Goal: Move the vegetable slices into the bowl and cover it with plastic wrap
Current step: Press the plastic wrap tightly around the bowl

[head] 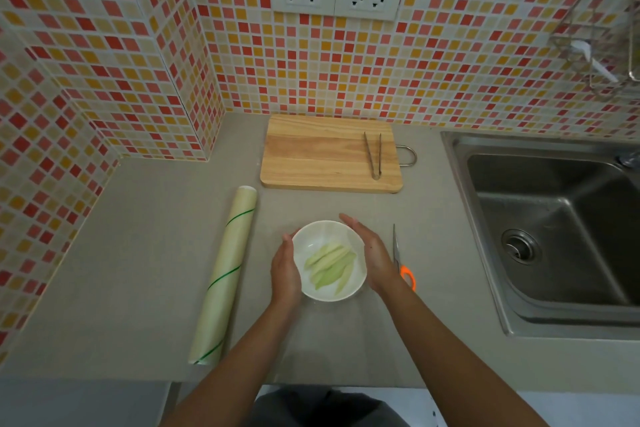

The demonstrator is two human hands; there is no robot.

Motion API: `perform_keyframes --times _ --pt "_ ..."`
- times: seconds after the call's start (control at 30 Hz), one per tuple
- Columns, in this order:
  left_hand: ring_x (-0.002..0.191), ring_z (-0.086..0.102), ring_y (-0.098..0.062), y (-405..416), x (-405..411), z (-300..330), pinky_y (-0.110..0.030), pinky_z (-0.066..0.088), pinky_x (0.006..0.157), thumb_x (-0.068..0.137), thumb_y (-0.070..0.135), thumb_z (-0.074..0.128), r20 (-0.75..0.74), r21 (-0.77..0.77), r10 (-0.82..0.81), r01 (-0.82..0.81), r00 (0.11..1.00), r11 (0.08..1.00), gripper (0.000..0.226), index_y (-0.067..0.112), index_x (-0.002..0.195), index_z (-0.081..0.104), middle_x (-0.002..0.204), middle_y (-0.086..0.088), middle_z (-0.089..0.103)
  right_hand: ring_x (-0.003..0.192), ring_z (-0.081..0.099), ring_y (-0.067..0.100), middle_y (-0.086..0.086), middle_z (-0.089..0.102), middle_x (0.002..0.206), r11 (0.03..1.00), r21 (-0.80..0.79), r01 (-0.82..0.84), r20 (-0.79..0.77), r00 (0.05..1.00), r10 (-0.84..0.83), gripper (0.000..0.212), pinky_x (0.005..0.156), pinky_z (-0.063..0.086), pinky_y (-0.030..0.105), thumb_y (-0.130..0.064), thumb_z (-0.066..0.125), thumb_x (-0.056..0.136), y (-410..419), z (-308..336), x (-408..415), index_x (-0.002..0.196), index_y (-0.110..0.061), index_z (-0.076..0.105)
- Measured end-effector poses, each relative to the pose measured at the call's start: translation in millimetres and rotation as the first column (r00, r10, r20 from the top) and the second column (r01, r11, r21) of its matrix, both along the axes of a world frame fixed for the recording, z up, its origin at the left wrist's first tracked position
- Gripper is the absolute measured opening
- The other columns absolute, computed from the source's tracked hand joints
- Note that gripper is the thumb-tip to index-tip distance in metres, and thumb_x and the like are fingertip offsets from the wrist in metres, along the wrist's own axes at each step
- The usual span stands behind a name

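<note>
Bowl (329, 260) sits near-centre on the counter (145, 253), slices (330, 265) already inside it: pale green strips, long axes running near-left to far-right, lying side by side. Left hand (284, 272) is flat against the bowl's left rim, right hand (370, 253) against its right rim; fingers of both straight and together, cupping the sides, not curled round anything. Whether film already lies over the bowl I cannot tell (no glare or edge reads clearly).

Key relation: the wrap roll (225, 276) lies left of the bowl, well apart, long axis near-to-far, tilted slightly right at the far end. The left hand is nearer it. Scissors (401, 260) lie just right of the right hand. Board (330, 152) with tongs (374, 155) sits far, no slices on it. Judgement: transfer done, covering is the step in hand.
</note>
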State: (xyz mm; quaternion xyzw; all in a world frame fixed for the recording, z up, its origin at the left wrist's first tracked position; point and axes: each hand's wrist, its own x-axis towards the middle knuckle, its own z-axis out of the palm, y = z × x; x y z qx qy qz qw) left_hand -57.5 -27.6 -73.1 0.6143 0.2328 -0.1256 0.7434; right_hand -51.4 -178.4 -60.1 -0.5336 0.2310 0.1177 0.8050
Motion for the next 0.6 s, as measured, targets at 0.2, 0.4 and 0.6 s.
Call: perform_keyframes --times 0.2,0.4,0.6 --pt "0.102 0.068 -0.027 2.7 10.5 -0.4 -0.042 0.054 0.090 0.098 0.048 0.040 -0.037 -0.003 -0.019 0.018 0.999 1.000 0.041 0.023 0.097 0.073 0.104 -0.006 0.074 0.087 0.069 0.029 0.015 0.070 0.091 0.995 0.077 -0.062 -0.091 0.993 0.069 0.050 0.073 0.057 0.034 -0.049 0.044 0.094 1.7 2.6 -4.5 0.098 -0.006 0.067" --pt "0.106 0.067 -0.034 4.8 25.4 10.2 -0.051 0.051 0.096 0.098 0.044 0.043 -0.033 -0.050 -0.089 0.088 0.995 0.995 0.041 0.017 0.107 0.072 0.111 -0.014 0.072 0.103 0.064 0.035 0.020 0.068 0.108 0.977 0.211 0.039 -0.058 0.998 -0.027 0.057 0.087 0.053 0.044 -0.055 0.044 0.090 -0.3 -3.1 -10.0 0.105 -0.008 0.071" --pt "0.099 0.067 -0.033 4.2 50.2 29.5 -0.045 0.054 0.089 0.098 0.042 0.044 0.006 -0.017 -0.151 0.151 0.989 0.988 0.036 0.020 0.101 0.073 0.108 -0.014 0.072 0.117 0.059 0.037 0.025 0.061 0.125 0.991 0.128 0.042 -0.054 0.998 -0.036 0.073 0.105 0.041 0.052 -0.063 0.038 0.090 -5.0 9.4 0.2 0.124 -0.003 0.059"
